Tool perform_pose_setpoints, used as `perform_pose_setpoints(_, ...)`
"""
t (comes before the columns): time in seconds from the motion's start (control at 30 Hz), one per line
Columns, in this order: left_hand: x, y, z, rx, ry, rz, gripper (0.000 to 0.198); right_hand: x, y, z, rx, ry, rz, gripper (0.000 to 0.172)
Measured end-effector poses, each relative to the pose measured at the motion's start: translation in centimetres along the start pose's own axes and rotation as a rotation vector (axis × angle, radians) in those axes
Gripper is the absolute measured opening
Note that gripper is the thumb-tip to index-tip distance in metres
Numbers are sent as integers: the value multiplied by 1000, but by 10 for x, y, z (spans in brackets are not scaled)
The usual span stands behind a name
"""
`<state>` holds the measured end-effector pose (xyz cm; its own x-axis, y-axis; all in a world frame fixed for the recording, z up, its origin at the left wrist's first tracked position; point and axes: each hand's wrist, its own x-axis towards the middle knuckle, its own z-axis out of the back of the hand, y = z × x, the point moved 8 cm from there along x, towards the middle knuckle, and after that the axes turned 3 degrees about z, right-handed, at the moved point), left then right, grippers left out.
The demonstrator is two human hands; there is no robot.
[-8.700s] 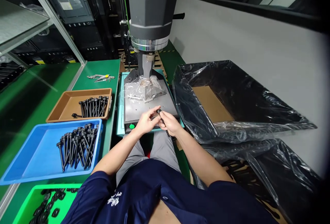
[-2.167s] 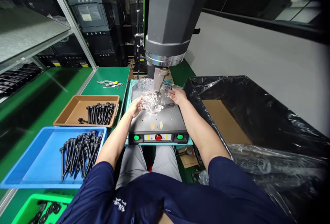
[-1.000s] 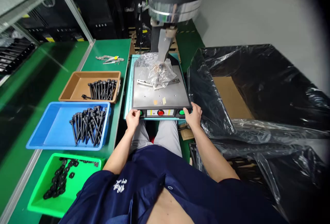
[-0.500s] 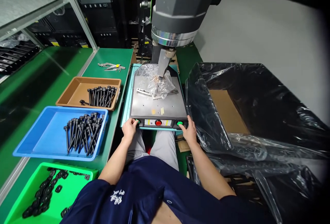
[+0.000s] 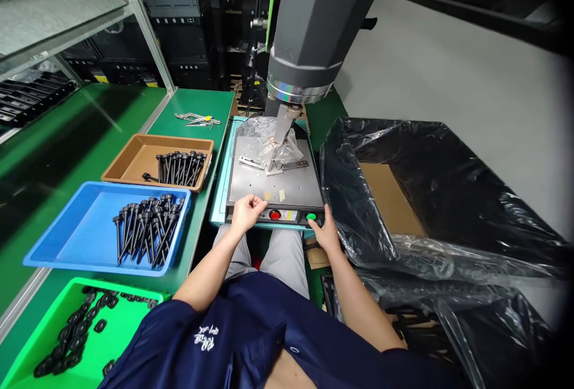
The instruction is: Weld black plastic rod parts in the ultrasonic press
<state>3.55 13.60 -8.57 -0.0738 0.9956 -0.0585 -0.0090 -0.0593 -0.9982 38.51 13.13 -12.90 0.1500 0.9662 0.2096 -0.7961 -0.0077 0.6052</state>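
Note:
My left hand [image 5: 248, 213] hovers over the left front edge of the machine base, thumb and fingers drawn together with nothing visible in them. It hides the panel's left end. At the right end, my right hand [image 5: 326, 235] has its thumb at the green button [image 5: 311, 216] and its other fingers stretched along the panel's side. A red button [image 5: 275, 214] sits between the hands. Behind them, clear plastic film [image 5: 287, 151] lies bunched on the metal plate [image 5: 251, 183]. Above the film, the blade-like tip [image 5: 283, 123] of the grey machine head [image 5: 309, 30] points down.
To the left stand a brown tray [image 5: 130, 159] and a blue tray [image 5: 76, 227] of black bolt-like parts, and a green bin [image 5: 121, 335] of small black pieces. Pliers [image 5: 197, 119] lie farther back. A box lined with black plastic [image 5: 354, 198] stands at right.
My left hand has left the panel's left button and moved right and up over the panel edge. The right hand stays at the green button. The machine head appears lower relative to the plate.

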Motion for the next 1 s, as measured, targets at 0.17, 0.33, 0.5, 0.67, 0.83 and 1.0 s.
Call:
perform_pose_setpoints(0.17, 23, -14, -17, -227, 90, 19, 32, 3, -2, -2, 48, -13, -22, 92)
perform_pose_setpoints(0.33, 45, -26, -34, -433, 153, 153, 37, 3, 9, 14, 1, -78, -61, 80)
perform_pose_setpoints(0.5, 68, -37, -38, -645, 163, 309, 45, 6, 65, 29, 100, -218, 51, 60)
perform_pose_setpoints(0.67, 88, -51, -44, -755, 207, 365, 54, 32, 121, -6, 285, -5, 121, 55)
perform_pose_setpoints(0.83, 98, -60, -54, -843, 236, 467, 41, 69, 169, -34, 286, 128, 217, 50)
perform_pose_setpoints(1.0, 101, -74, -54, -863, 225, 423, 8, 104, 203, -40, 211, 106, 316, 43)
